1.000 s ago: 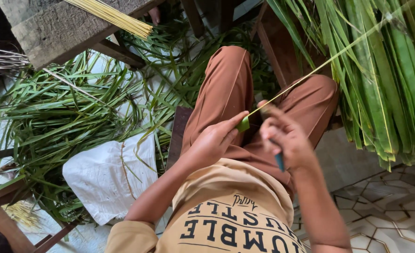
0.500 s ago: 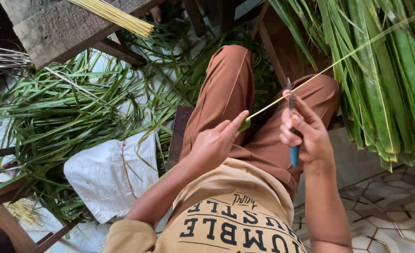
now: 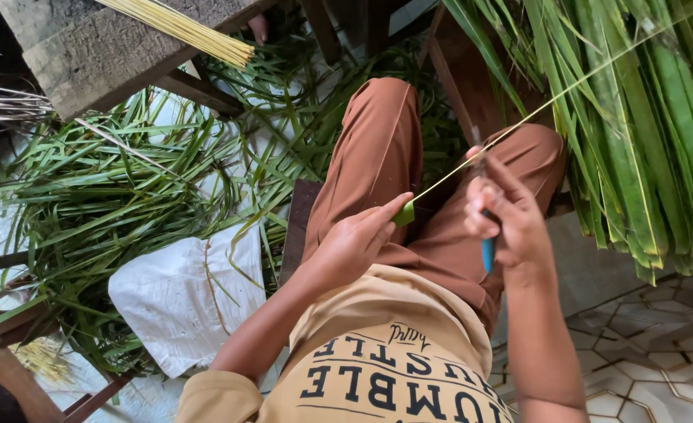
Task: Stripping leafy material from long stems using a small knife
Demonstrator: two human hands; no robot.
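Observation:
My left hand (image 3: 356, 239) pinches the green base end of a long thin yellow leaf rib (image 3: 550, 102) over my lap, and the rib runs up to the right across the hanging leaves. My right hand (image 3: 505, 215) grips a small knife with a blue handle (image 3: 487, 252). Its blade points up against the rib, just right of my left fingers. Both hands sit above my brown trousers (image 3: 378, 157).
A pile of stripped green palm leaf blades (image 3: 111, 188) lies on the floor at left, with a white sack (image 3: 182, 294) beside it. A bundle of yellow ribs (image 3: 182, 30) rests on a wooden bench (image 3: 88, 55). Whole green leaves (image 3: 644, 133) hang at right above a tiled floor (image 3: 652, 360).
My right hand slid the knife from near my left fingers up along the rib, then eased back a little. My left hand stayed put holding the rib's end.

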